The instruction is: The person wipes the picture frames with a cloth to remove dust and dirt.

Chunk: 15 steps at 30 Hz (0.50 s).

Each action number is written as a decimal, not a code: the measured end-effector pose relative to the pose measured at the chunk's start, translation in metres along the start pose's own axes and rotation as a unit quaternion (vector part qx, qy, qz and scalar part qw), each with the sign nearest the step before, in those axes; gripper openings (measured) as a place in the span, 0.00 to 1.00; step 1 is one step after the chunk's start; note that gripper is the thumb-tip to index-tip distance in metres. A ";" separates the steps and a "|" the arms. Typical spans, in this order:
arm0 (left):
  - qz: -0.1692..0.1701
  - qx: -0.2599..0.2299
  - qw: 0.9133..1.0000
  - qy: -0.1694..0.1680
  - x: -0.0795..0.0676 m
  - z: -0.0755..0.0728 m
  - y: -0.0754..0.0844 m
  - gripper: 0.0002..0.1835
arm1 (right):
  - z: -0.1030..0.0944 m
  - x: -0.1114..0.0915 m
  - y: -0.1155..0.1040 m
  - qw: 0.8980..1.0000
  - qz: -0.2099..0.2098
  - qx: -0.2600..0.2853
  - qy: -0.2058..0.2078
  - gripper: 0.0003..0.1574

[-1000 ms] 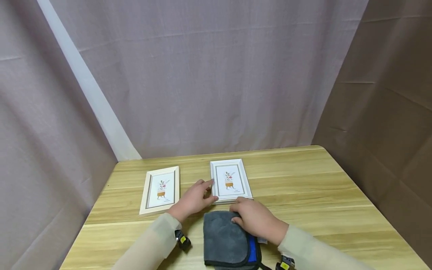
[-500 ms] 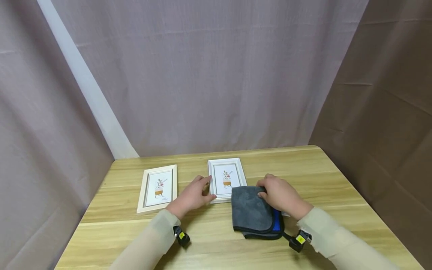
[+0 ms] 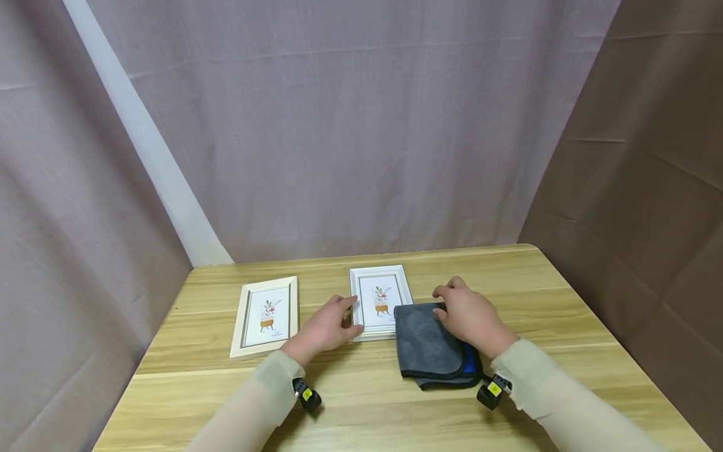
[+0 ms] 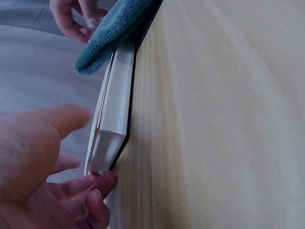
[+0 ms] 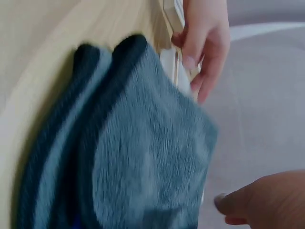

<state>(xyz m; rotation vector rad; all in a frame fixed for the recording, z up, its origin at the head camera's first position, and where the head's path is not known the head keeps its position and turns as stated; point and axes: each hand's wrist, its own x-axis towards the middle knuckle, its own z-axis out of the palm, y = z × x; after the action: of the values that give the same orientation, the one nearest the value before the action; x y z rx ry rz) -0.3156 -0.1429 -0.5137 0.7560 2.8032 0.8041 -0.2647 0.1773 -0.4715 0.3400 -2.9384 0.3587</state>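
Spread left hand (image 3: 326, 323) touches white frame (image 3: 380, 301) on its long left side; cloth (image 3: 426, 342) covers its near-right corner beside loose-fingered right hand (image 3: 470, 315).

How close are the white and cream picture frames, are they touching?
Apart. The head view shows it: bare wooden tabletop lies between the cream picture frame and the white picture frame.

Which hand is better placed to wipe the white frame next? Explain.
Likely the right hand: it holds the cloth, which covers the near right corner of the white frame. The left hand touches the frame's left edge, perhaps bracing it.
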 end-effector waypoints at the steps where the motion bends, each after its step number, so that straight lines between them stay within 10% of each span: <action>1: -0.002 0.001 1.000 0.001 0.000 0.000 0.000 0.43 | 0.000 -0.002 -0.005 1.000 0.000 -0.005 0.005 0.21; 15: -0.012 -0.006 1.000 0.019 0.001 0.011 -0.005 0.46 | 0.023 -0.013 -0.048 0.996 -0.051 -0.072 -0.016 0.15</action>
<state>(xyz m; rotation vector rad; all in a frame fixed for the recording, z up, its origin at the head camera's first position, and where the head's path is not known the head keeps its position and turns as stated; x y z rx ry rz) -0.3162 -0.1410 -0.5255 0.7109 2.8331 0.8388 -0.2441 0.1289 -0.4858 0.4777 -2.9411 0.1267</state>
